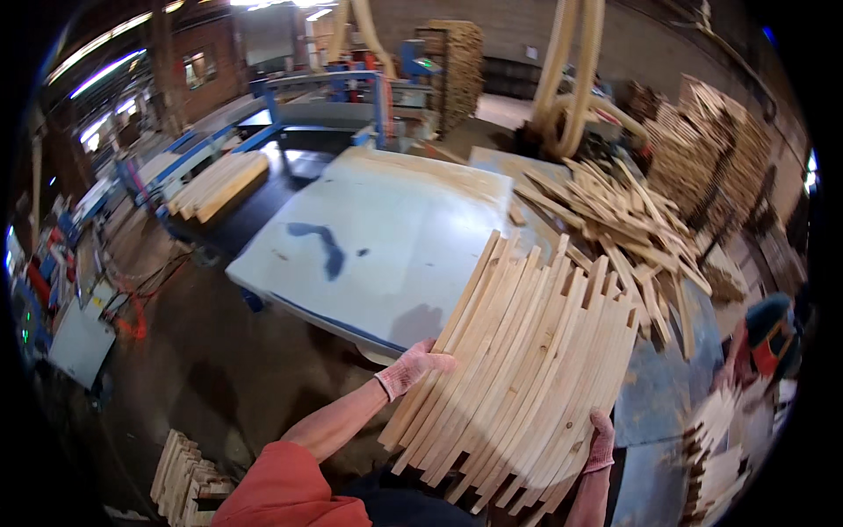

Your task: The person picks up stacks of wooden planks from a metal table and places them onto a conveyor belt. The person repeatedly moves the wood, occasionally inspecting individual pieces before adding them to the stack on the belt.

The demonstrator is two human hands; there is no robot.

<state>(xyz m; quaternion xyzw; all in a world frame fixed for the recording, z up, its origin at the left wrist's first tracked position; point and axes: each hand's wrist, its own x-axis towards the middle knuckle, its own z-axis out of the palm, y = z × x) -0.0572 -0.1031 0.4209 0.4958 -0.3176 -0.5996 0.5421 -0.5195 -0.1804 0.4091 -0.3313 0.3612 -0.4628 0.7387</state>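
Observation:
A broad layer of pale wooden strips (pixel 518 369) lies side by side in front of me, their ends uneven at the far and near sides. My left hand (pixel 411 369), in a pinkish work glove, is closed on the left edge, its thumb over the outer strip. On the opposite edge, near the close end, my gloved right hand (pixel 601 443) presses inward with its thumb up. Both hands squeeze the layer between them; the fingers underneath are hidden. The layer's far end overlaps the right side of a smooth whitish table (pixel 378 237) with dark worn patches.
A loose heap of wooden offcuts (pixel 623 215) covers the bench at right. Several wooden strips (pixel 218 186) rest on a dark conveyor (pixel 290 167) beyond the table. More strips (pixel 184 474) are stacked low at left. A person (pixel 764 338) is at the far right.

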